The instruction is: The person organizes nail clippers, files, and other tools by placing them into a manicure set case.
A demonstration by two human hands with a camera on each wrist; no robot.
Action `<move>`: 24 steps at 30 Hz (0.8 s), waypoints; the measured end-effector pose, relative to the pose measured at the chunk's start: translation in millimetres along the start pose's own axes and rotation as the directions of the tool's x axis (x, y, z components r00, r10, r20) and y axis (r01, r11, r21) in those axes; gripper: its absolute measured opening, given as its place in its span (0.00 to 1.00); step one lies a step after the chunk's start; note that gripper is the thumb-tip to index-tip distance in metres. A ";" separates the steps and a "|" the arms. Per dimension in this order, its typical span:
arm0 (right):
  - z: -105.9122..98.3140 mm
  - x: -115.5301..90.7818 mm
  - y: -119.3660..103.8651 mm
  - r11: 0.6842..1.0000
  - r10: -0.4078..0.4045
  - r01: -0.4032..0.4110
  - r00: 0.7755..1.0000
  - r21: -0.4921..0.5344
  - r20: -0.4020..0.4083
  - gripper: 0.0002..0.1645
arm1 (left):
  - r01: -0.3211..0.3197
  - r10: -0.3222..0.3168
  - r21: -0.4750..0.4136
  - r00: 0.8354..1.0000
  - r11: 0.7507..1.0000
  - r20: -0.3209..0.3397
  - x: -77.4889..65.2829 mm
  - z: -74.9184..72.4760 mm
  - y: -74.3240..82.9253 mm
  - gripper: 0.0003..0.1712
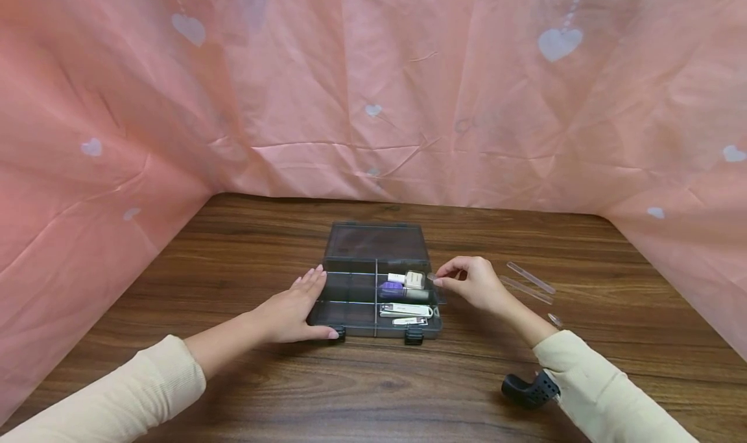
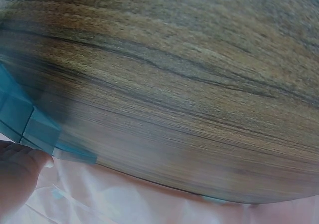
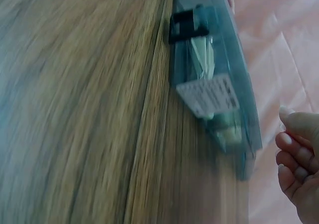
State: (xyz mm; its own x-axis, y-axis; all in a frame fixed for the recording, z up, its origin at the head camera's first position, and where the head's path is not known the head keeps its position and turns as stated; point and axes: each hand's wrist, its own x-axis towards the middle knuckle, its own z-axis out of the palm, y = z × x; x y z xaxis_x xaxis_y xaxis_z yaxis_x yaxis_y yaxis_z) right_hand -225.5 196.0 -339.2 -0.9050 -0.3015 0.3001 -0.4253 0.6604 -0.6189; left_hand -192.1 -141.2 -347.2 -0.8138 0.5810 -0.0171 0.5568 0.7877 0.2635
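Note:
A dark translucent compartment box (image 1: 350,331) lies with its lid (image 1: 376,242) folded back. My left hand (image 1: 297,307) rests along the box's left side, fingers straight, thumb by a front latch (image 1: 337,334). At the right edge, my right hand (image 1: 475,284) pinches a small clear piece (image 1: 432,276) between thumb and forefinger; its exact kind I cannot tell. The box's right half holds a cream nail polish bottle (image 1: 415,279), a purple item (image 1: 391,288), a dark-capped bottle (image 1: 417,294), a large nail clipper (image 1: 405,310) and a smaller nail clipper (image 1: 410,321).
Two clear strips (image 1: 531,277) lie on the wooden table (image 1: 373,391) to the right of the box. A small clear piece (image 1: 555,320) is beside the right forearm. A black perforated strap (image 1: 531,391) hangs at the right sleeve. Pink curtain (image 1: 373,93) surrounds the table's back and sides.

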 end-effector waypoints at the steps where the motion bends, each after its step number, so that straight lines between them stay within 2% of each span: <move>1: 2.2 1.2 -2.3 1.000 -0.010 0.010 1.000 0.005 0.003 0.04 | 0.000 0.000 0.000 1.000 1.000 0.000 -0.1 0.0 0.1 0.59; 24: 50.7 18.4 -61.0 0.978 -0.158 0.145 0.984 0.152 0.078 0.04 | -0.001 0.001 0.008 1.000 1.000 -0.013 -1.2 1.0 -0.3 0.59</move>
State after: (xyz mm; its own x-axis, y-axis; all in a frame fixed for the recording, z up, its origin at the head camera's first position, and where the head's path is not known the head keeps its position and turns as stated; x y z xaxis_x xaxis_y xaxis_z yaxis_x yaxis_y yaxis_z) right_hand -216.8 115.3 -332.8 -0.8245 -0.4551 0.3363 -0.5487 0.4972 -0.6721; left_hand -191.1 -141.9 -348.2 -0.8151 0.5794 -0.0042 0.5593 0.7887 0.2553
